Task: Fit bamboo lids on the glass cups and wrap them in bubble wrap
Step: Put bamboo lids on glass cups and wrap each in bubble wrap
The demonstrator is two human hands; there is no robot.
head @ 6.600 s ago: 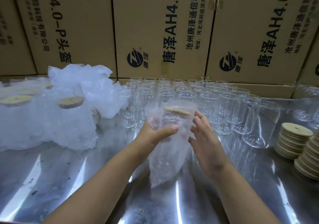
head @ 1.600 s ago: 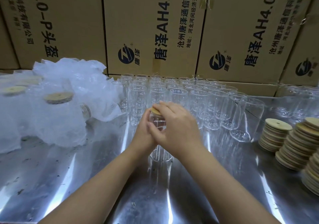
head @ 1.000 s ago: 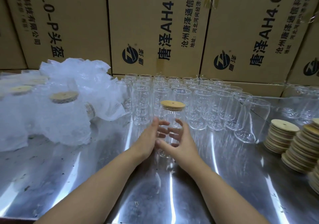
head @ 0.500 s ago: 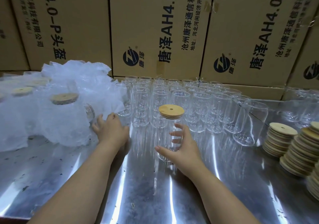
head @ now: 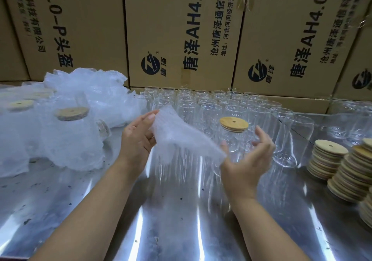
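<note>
- Half a second back the left hand (head: 136, 140) was reaching to the wrapped pile at the left; it has now come across to the middle with a bubble wrap sheet (head: 181, 140), while the right hand (head: 243, 164) has stayed at the lidded cup (head: 233, 140)
- Left hand: half open, palm turned right, with the thumb and fingers pinching the sheet's upper left edge
- Right hand: loosely curled round the lidded cup, thumb at its near left and fingers round its far right side; how firmly it grips is hard to tell through clear glass
- Lidded cup stands upright, long axis vertical, in front of the rows of empty glass cups (head: 201, 107); its bamboo lid (head: 234, 124) sits flat on top with the small hole facing up
- Bubble wrap sheet slants from the left fingertips down to the right, its low corner just beside the right thumb and left of the cup
- Cup's base is lost behind the right palm and the sheet's corner, and both are smeared by motion
- Wrapped cups (head: 70, 136) run off the left edge, and the lid stacks (head: 330, 160) on the steel table (head: 161, 220) are cut off at the right
</note>
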